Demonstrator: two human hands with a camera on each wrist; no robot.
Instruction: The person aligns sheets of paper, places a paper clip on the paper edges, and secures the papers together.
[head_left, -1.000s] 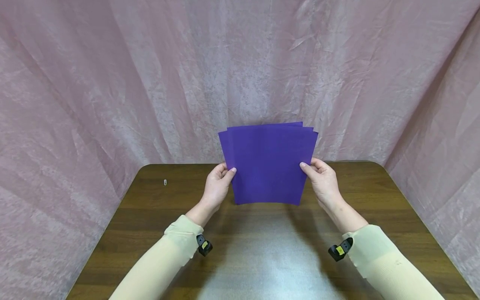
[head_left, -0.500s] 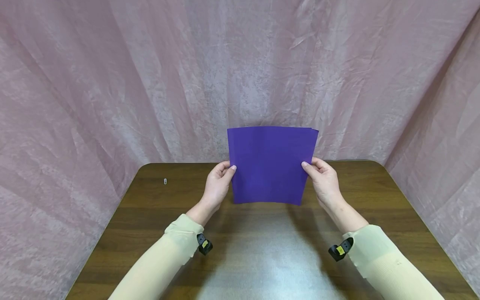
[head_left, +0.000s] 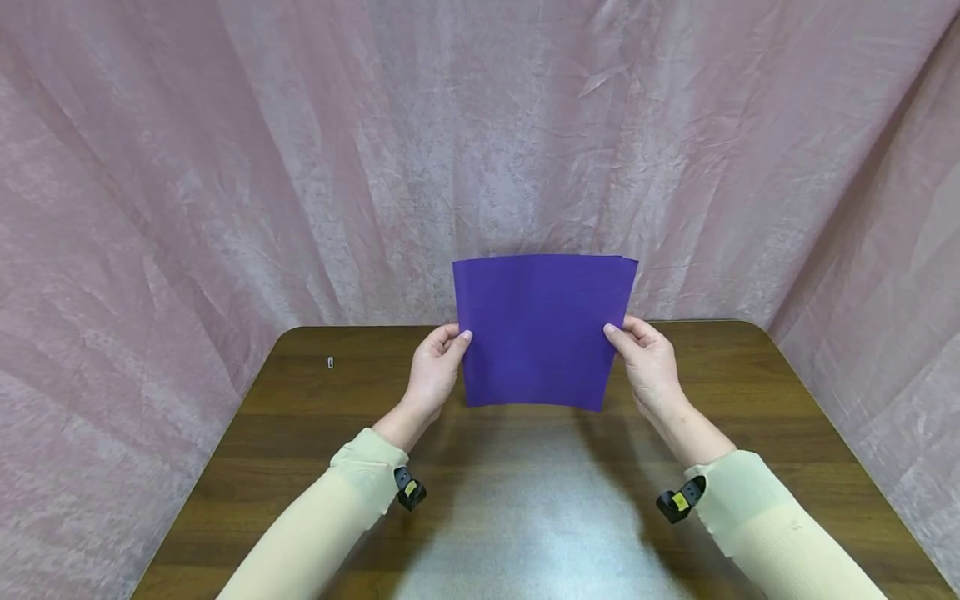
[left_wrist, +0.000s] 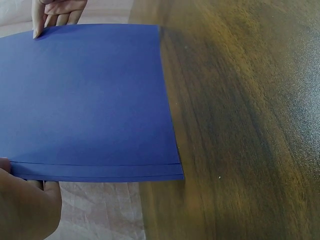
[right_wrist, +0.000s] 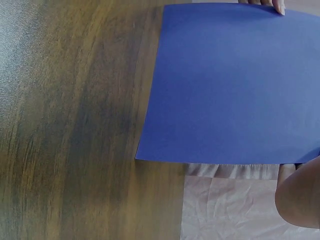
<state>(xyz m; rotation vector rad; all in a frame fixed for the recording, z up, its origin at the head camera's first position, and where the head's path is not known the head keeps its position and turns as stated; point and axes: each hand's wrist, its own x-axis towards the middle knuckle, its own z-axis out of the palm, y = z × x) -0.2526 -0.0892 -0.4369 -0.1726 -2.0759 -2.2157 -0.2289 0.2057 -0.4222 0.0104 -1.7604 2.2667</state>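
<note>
A small stack of purple paper sheets (head_left: 543, 333) is held upright above the far half of the table, slightly bowed. My left hand (head_left: 435, 367) pinches its left edge, thumb in front and fingers behind. On the opposite edge my right hand (head_left: 648, 362) grips the stack the same way. The left wrist view shows the stack (left_wrist: 90, 95) with several sheet edges slightly offset along the left side. Seen from the right wrist, the stack (right_wrist: 225, 85) looks like one sheet with even edges. Most of the fingers are hidden behind the paper.
A small paper clip (head_left: 330, 362) lies on the wooden table (head_left: 285, 450) at the far left. Pink curtains (head_left: 375, 150) hang close behind the table's far edge and along the sides. Dark wrist cameras (head_left: 408, 489) are strapped at both cuffs.
The sheets, fanned out at the top corners a second ago, now lie nearly flush with each other. Both hands have stayed almost in place, still gripping the two edges.
</note>
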